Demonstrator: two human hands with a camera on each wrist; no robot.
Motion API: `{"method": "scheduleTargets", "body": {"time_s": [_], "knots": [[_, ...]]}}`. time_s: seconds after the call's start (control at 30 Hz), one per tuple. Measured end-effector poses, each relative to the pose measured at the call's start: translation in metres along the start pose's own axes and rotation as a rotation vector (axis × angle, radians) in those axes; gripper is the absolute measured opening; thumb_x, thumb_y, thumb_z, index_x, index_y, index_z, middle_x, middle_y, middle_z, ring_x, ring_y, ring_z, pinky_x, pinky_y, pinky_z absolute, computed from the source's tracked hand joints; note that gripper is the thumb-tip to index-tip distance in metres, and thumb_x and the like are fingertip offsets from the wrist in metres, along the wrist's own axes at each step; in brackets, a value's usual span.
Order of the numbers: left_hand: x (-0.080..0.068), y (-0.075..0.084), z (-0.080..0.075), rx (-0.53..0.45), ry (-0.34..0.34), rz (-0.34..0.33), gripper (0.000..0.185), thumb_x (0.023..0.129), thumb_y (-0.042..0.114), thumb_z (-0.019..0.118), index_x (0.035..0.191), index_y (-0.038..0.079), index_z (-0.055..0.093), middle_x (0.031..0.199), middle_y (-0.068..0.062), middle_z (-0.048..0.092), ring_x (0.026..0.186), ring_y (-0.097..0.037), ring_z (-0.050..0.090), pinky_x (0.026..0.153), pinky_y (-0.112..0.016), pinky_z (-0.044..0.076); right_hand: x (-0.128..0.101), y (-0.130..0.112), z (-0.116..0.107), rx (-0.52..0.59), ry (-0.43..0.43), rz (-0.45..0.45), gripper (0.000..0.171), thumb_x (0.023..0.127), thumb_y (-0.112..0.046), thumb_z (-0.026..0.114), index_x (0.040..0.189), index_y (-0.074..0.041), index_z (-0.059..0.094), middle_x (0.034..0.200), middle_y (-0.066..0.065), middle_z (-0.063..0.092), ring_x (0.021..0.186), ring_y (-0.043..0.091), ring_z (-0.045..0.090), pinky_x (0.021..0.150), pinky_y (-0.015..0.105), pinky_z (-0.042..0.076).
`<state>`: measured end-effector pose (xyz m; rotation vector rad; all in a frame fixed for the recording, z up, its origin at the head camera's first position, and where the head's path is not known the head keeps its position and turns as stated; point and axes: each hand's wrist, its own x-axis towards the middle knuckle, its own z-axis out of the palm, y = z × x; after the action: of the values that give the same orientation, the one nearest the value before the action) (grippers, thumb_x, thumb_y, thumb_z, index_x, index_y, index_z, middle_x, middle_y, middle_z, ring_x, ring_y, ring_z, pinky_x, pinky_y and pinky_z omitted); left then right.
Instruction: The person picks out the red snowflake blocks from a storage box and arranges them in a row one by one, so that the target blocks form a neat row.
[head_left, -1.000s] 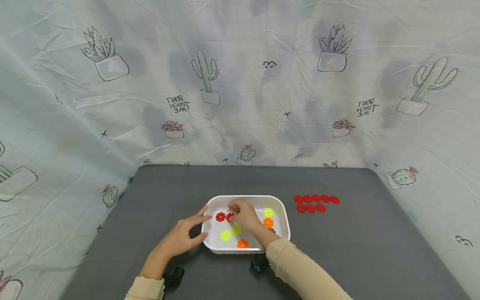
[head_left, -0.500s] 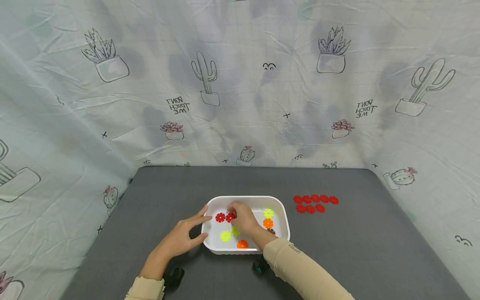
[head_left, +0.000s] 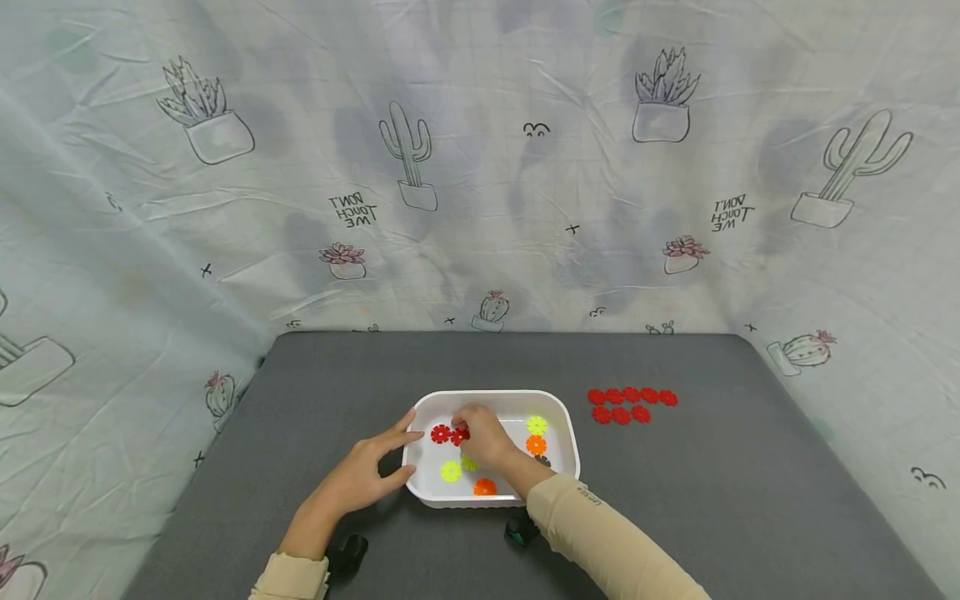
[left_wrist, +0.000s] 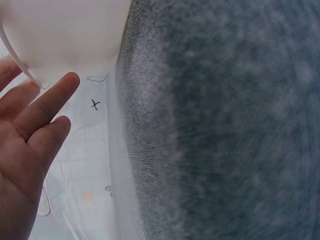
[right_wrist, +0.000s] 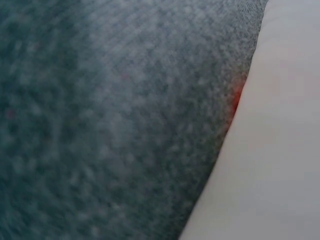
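Note:
A white tray (head_left: 495,394) sits on the grey table (head_left: 712,500) and holds several flower-shaped discs. My left hand (head_left: 375,471) rests against the tray's left end, thumb on the rim and straight fingers on the outer wall (left_wrist: 65,35); the left wrist view shows those fingers (left_wrist: 50,100) touching it. My right hand (head_left: 463,423) reaches into the tray, its curled fingertips pinching a red disc (head_left: 457,435). Another red disc (head_left: 440,433) lies just left of it. Yellow-green discs (head_left: 451,472) and orange discs (head_left: 536,445) lie around the hand, some partly hidden under it.
Two short rows of red discs (head_left: 630,405) lie on the table right of the tray. A cactus-print cloth (head_left: 480,208) hangs behind and at both sides. The right wrist view shows only blurred table (right_wrist: 100,125) and tray wall (right_wrist: 270,150).
My right hand has shifted slightly left and lower in the tray, settling over the red disc and covering more of a yellow-green one. The left hand has stayed put.

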<state>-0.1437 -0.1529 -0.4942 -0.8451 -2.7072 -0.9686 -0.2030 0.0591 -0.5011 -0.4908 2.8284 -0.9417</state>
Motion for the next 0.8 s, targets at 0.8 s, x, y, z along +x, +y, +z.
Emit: {"method": "scheduleTargets", "body": {"time_s": [0.8], "knots": [[-0.0007, 0.0001, 0.001, 0.01, 0.002, 0.003, 0.045, 0.081, 0.024, 0.064, 0.125, 0.014, 0.054, 0.144, -0.002, 0.033, 0.124, -0.019, 0.042, 0.093, -0.045, 0.042, -0.0019, -0.001, -0.0001, -0.041, 0.0, -0.004, 0.031, 0.075, -0.01, 0.07, 0.104, -0.014, 0.062, 0.107, 0.001, 0.051, 0.095, 0.014, 0.048, 0.09, 0.029, 0.046]]}}
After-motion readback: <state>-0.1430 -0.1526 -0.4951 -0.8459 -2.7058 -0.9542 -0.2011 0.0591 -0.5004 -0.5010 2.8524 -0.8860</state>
